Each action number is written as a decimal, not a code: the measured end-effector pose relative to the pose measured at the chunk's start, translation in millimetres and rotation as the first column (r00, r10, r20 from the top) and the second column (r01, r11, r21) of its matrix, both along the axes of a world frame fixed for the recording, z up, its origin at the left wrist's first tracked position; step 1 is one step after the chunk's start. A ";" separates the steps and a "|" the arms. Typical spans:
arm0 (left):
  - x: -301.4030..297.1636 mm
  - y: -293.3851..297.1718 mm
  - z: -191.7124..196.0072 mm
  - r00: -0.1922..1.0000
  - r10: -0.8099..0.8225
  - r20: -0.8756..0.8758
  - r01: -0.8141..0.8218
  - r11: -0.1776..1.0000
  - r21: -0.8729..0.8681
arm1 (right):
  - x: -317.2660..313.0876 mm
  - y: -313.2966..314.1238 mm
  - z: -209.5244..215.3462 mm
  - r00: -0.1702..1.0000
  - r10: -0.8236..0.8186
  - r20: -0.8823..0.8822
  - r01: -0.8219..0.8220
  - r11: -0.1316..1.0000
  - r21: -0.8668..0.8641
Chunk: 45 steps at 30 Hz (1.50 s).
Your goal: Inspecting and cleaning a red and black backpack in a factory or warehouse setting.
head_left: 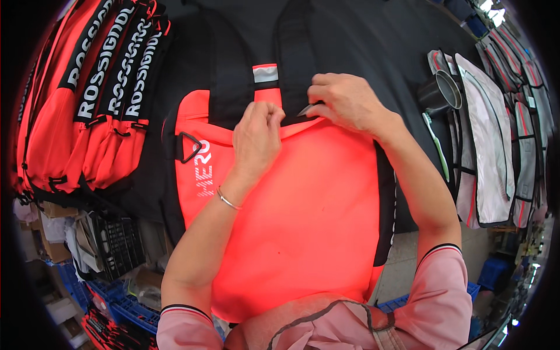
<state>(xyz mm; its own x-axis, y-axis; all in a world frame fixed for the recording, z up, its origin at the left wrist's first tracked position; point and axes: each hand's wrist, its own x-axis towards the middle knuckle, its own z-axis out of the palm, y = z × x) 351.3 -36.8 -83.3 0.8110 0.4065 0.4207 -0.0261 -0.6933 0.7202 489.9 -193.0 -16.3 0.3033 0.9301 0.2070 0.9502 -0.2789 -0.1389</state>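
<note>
The red backpack (303,233) lies at frame centre. The left hand (258,133) pinches narrowly at its upper seam, grip contents hidden; the right hand (345,102) holds a pointed metal tool (305,109). Step: apparently seam finishing. Next move calls for controlled tip placement.

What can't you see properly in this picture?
All in the head view:
Pointed metal tool: the right hand hides all but its tip.
Whatever the left hand may pinch: that hand covers it.
Lower edge of the big red bag: mostly behind the person's pink clothes.
Tops of the stacked red bags: cut off at the top.
</note>
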 end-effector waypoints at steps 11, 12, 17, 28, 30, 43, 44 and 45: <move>-67.0 -79.1 27.6 0.517 -0.823 0.237 0.801 0.563 0.207 | -19.4 -60.4 -7.5 0.916 -0.215 -0.338 0.248 0.967 0.056; -61.8 -72.4 30.0 0.583 -0.736 0.344 0.725 0.663 0.187 | -19.2 -65.2 -18.6 0.950 -0.161 -0.268 0.211 0.962 0.173; 21.3 -21.5 59.1 0.955 -0.244 0.170 0.230 0.968 0.096 | -21.3 -72.8 -38.8 0.989 -0.101 -0.110 0.132 0.932 0.337; 76.0 -6.4 6.0 0.973 -0.192 -0.127 0.220 0.937 0.271 | -25.8 -67.4 -47.8 0.995 -0.086 -0.057 0.101 0.916 0.387; 72.7 -6.6 1.8 0.981 -0.192 -0.026 0.193 0.957 0.216 | -26.9 -68.6 -49.6 0.992 -0.089 -0.093 0.119 0.908 0.402; 55.9 -12.4 8.1 0.929 -0.365 0.060 0.308 0.853 0.422 | -27.2 -67.9 -50.2 0.990 -0.101 -0.094 0.131 0.897 0.422; 57.0 -5.3 7.4 0.929 -0.364 0.059 0.306 0.851 0.427 | -27.8 -68.7 -49.9 0.989 -0.111 -0.102 0.144 0.901 0.409; 57.0 3.0 8.3 0.973 -0.166 0.161 0.110 0.944 0.310 | -29.0 -68.6 -50.9 0.986 -0.125 -0.113 0.160 0.905 0.395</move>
